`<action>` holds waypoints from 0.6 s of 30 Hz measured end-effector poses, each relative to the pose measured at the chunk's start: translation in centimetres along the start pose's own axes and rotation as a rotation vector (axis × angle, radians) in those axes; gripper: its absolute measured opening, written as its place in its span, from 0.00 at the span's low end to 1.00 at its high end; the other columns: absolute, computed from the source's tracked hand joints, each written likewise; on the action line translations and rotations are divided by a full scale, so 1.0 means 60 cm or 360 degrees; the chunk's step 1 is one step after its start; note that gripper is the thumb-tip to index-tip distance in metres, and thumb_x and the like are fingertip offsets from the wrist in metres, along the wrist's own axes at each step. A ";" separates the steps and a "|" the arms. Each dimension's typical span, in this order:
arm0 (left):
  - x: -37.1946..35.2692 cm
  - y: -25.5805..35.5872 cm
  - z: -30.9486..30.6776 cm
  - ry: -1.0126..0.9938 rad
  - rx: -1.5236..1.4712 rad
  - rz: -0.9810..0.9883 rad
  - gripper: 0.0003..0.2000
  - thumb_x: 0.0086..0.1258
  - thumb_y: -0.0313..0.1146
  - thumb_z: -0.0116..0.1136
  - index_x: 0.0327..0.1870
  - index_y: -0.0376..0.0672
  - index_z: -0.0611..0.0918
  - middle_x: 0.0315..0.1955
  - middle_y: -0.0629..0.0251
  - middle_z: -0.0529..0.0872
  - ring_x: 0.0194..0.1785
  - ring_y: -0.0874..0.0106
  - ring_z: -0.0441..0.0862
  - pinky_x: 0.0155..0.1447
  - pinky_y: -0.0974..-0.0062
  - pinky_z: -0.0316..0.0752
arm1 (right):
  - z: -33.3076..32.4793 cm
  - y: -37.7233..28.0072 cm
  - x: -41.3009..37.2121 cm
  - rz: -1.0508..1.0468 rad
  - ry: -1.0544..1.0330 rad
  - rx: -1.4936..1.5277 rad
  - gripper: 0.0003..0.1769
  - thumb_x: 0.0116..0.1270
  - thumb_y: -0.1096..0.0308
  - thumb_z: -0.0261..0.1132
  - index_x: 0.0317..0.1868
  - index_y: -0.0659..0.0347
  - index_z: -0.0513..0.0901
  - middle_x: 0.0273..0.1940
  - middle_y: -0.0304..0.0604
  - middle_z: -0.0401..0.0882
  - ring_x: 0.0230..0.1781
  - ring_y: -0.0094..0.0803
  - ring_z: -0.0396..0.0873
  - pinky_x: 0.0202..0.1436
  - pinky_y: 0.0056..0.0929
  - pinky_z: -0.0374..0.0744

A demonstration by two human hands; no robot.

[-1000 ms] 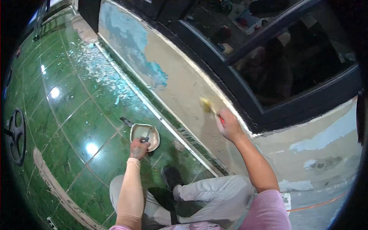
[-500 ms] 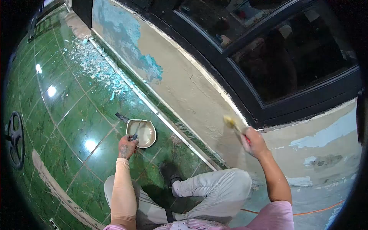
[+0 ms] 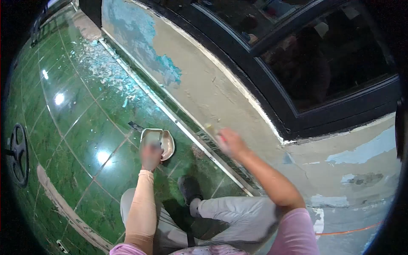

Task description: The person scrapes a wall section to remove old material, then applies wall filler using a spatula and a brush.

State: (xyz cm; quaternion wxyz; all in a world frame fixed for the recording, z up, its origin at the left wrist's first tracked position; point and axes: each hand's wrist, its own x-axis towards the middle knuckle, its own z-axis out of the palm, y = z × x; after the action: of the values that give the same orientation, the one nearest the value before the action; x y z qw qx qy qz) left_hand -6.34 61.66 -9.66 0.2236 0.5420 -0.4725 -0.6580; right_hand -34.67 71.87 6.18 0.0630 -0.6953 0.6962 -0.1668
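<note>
R hand clenching brush, bristles past fingers, L hand at tub, grip unclear

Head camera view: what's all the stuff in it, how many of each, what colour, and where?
Shallow white-rimmed bowl: one, pale inside, on the floor
Dark flat piece: one, beside the bowl
Small brush: one, yellowish tip, blurred, in the right hand
Tiled floor: one, green, left
Paint flakes: many, white and turquoise, upper left
Long strip: one, white, along the wall
Patchy wall: one, beige with blue, middle to right
Framed glass panes: two, black, upper right
Spoked wheel shape: one, black, far left
Thin line: one, orange, lower right
Shoe: one, black, bottom
Hands: left at bowl, right by wall
</note>
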 end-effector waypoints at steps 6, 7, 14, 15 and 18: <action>0.007 -0.019 -0.033 0.0137 -0.0092 0.0024 0.17 0.61 0.26 0.62 0.51 0.29 0.79 0.25 0.60 0.83 0.21 0.72 0.80 0.22 0.74 0.75 | 0.374 -0.105 0.039 0.0654 0.0192 0.0838 0.09 0.66 0.66 0.64 0.39 0.62 0.77 0.32 0.55 0.80 0.31 0.53 0.80 0.34 0.46 0.75; -0.002 -0.004 -0.039 0.0113 -0.0146 -0.0028 0.16 0.61 0.25 0.62 0.50 0.29 0.79 0.26 0.60 0.83 0.21 0.72 0.79 0.22 0.74 0.75 | 0.438 -0.092 0.025 0.0433 0.0325 0.0667 0.08 0.65 0.66 0.63 0.39 0.61 0.76 0.33 0.56 0.79 0.35 0.56 0.80 0.36 0.48 0.75; 0.003 -0.019 -0.042 0.0187 -0.0117 -0.0005 0.16 0.60 0.27 0.63 0.49 0.30 0.81 0.27 0.58 0.86 0.24 0.71 0.83 0.25 0.74 0.76 | 0.173 -0.046 0.030 0.0357 -0.0051 0.0724 0.06 0.64 0.68 0.61 0.36 0.62 0.77 0.28 0.53 0.79 0.29 0.50 0.79 0.33 0.42 0.75; -0.003 -0.007 -0.037 0.0170 -0.0077 0.0005 0.18 0.60 0.28 0.64 0.51 0.30 0.81 0.28 0.57 0.86 0.25 0.71 0.84 0.25 0.73 0.76 | 0.076 -0.058 0.032 0.0400 -0.0150 0.0603 0.05 0.65 0.68 0.63 0.36 0.61 0.79 0.30 0.52 0.80 0.32 0.47 0.80 0.35 0.40 0.77; -0.006 0.010 -0.020 0.0045 -0.0075 -0.0038 0.19 0.60 0.28 0.64 0.52 0.30 0.80 0.29 0.57 0.86 0.25 0.71 0.84 0.25 0.72 0.78 | -0.124 0.011 0.029 -0.0427 -0.0016 -0.0135 0.07 0.61 0.75 0.65 0.40 0.64 0.79 0.39 0.53 0.80 0.38 0.50 0.79 0.41 0.41 0.78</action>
State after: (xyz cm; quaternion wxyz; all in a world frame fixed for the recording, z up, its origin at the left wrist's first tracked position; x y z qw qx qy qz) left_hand -5.25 61.22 -8.89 0.2353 0.5514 -0.4471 -0.6638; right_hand -37.74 71.22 13.20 0.0142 -0.7850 0.6031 -0.1408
